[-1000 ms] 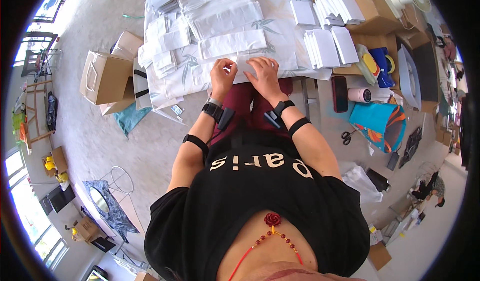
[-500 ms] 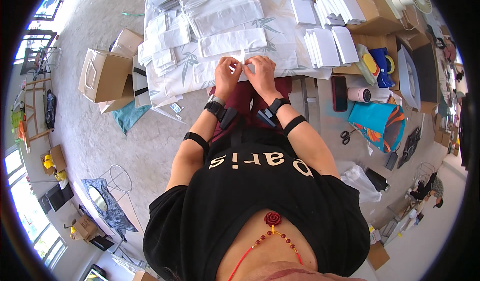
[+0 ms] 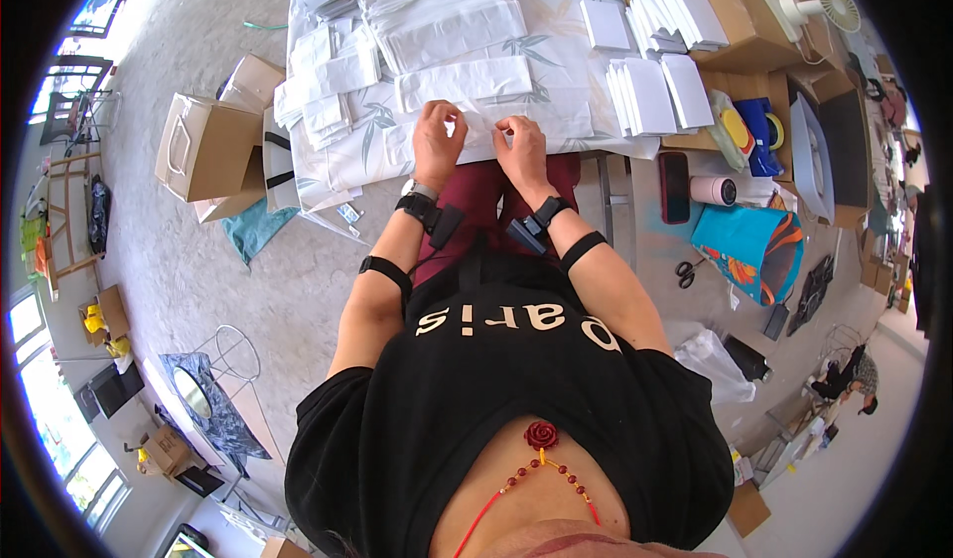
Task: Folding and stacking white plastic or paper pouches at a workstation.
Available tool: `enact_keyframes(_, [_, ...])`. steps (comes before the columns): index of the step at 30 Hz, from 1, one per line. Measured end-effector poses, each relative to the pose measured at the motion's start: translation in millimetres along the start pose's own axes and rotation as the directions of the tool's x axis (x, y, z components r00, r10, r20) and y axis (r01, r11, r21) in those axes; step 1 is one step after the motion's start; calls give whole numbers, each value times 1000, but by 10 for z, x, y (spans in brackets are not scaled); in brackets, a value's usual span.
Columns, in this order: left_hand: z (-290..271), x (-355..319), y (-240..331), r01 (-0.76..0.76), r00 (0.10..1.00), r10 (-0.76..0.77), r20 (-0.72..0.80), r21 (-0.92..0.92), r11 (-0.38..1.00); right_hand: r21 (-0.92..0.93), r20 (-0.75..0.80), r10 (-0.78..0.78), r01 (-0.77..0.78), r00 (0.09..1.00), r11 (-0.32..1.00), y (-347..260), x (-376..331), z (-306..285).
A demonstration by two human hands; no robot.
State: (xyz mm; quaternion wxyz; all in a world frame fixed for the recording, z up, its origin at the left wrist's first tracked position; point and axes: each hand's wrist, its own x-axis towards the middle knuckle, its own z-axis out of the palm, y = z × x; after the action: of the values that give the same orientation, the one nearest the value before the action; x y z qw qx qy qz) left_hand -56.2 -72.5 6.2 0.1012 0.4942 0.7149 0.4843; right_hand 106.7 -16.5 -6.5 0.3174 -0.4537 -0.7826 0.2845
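Pinching, seemingly, white packet (image 3: 476, 129): left hand (image 3: 438, 143), right hand (image 3: 523, 151).

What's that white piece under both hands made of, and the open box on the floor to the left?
The white piece looks like thin matte paper: flat, with creased edges. The open box looks like plain brown cardboard: stiff, dull, unprinted walls.

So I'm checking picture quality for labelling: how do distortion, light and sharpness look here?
Head view: strong fisheye, table edge bowing, black corners; even daylight, windows blown out at left; left hand and right hand sharp on white paper; rim detail small and soft.
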Motion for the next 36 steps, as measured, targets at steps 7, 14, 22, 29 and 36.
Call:
enact_keyframes(7, [-362, -178, -572, 366, 858, -447, -252, -310, 877, 168, 36, 252, -254, 967, 952, 11, -33, 34])
enact_keyframes(14, [-716, -605, -895, 412, 695, -661, -283, -597, 689, 228, 287, 483, -548, 827, 804, 116, -53, 0])
enact_keyframes(22, [-587, -493, -330, 490, 784, -562, -266, -292, 821, 176, 65, 428, -432, 901, 884, 154, 21, -113])
enact_keyframes(29, [-578, -506, -351, 308, 929, -259, -265, 166, 937, 90, 26, 291, -292, 956, 952, 306, -21, -91])
enact_keyframes(36, [-574, -479, -291, 336, 926, -300, -230, 136, 932, 112, 7, 293, -292, 956, 950, 302, -58, -90])
